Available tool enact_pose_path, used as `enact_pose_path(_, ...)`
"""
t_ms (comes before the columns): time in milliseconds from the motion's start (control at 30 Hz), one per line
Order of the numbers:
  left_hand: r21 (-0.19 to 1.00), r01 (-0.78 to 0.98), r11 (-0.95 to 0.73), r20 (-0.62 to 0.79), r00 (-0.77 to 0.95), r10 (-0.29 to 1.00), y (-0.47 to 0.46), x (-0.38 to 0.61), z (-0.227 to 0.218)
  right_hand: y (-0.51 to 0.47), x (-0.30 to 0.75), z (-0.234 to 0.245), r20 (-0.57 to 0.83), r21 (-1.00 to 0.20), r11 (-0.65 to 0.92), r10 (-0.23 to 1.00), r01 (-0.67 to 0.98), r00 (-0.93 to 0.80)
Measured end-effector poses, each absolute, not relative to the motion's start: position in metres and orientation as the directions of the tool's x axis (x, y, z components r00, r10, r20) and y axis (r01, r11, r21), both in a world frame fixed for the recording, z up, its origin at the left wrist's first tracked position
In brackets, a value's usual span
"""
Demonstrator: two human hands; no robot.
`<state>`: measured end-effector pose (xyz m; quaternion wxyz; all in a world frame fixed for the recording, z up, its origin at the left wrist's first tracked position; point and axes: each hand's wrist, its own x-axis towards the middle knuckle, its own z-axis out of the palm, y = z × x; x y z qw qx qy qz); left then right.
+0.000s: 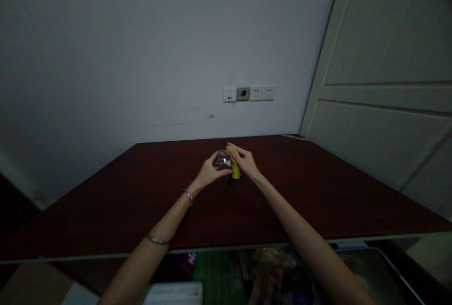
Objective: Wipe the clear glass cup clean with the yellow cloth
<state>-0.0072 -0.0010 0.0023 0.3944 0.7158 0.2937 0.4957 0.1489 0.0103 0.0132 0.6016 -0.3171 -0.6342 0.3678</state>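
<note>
Above the dark red tabletop (155,178), my left hand (209,172) is closed around a small clear, shiny container (223,160), perhaps glass or plastic. My right hand (247,161) grips a yellow cloth (235,168) and presses it against the container's right side. Part of the cloth hangs down below my right fingers. What the container is exactly, I cannot make out in the dim light. A bracelet (188,196) circles my left wrist.
Behind the table rises a pale wall with sockets and a switch (248,93). A white panelled door (381,84) stands at the right. Below the table's front edge, an open drawer holds a white box (174,293), a green item (217,276) and packets (266,281).
</note>
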Motion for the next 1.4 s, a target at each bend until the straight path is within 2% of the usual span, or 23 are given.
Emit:
enact_pose_path(133, 0.813, 0.121, -0.570, 0.506, 0.337, 0.794, -0.008, -0.006, 0.006, 0.013, 0.147, 0.012, 0.519, -0.853, 0.519, 0.855, -0.055, 0.002)
enact_pose_path(233, 0.773, 0.168, -0.612, 0.543, 0.325, 0.775, -0.008, -0.008, 0.007, 0.011, 0.149, 0.013, 0.524, -0.851, 0.522, 0.851, -0.058, -0.021)
enact_pose_path(467, 0.780, 0.097, -0.619, 0.567, 0.311, 0.763, -0.001, -0.008, -0.001, 0.003, 0.153, 0.017, 0.684, -0.721, 0.692, 0.718, 0.036, -0.129)
enact_pose_path(633, 0.799, 0.090, -0.594, 0.540, 0.328, 0.775, -0.005, -0.006, 0.000, 0.010, 0.150, 0.013, 0.568, -0.823, 0.567, 0.823, -0.043, -0.010)
enact_pose_path(733, 0.782, 0.104, -0.614, 0.554, 0.333, 0.763, -0.005, -0.006, 0.001, 0.010, 0.150, 0.013, 0.544, -0.838, 0.543, 0.839, -0.060, -0.007)
enact_pose_path(933, 0.746, 0.153, -0.648, 0.592, 0.294, 0.750, -0.002, -0.008, 0.001, 0.002, 0.151, 0.018, 0.684, -0.725, 0.689, 0.720, 0.002, -0.114)
enact_pose_path(1100, 0.683, 0.219, -0.697, 0.625, 0.320, 0.712, -0.004, -0.008, -0.001, 0.008, 0.149, 0.015, 0.531, -0.847, 0.530, 0.848, -0.052, -0.005)
enact_pose_path(1167, 0.660, 0.244, -0.711, 0.633, 0.330, 0.701, -0.002, -0.008, -0.004, 0.009, 0.148, 0.014, 0.513, -0.857, 0.512, 0.858, -0.055, -0.005)
enact_pose_path(1267, 0.628, 0.286, -0.724, 0.658, 0.301, 0.690, 0.005, -0.010, -0.010, 0.001, 0.147, 0.015, 0.628, -0.776, 0.630, 0.776, 0.026, -0.059)
enact_pose_path(1400, 0.593, 0.313, -0.742, 0.694, 0.268, 0.668, 0.011, -0.011, -0.016, -0.013, 0.143, 0.017, 0.778, -0.577, 0.797, 0.603, 0.180, -0.176)
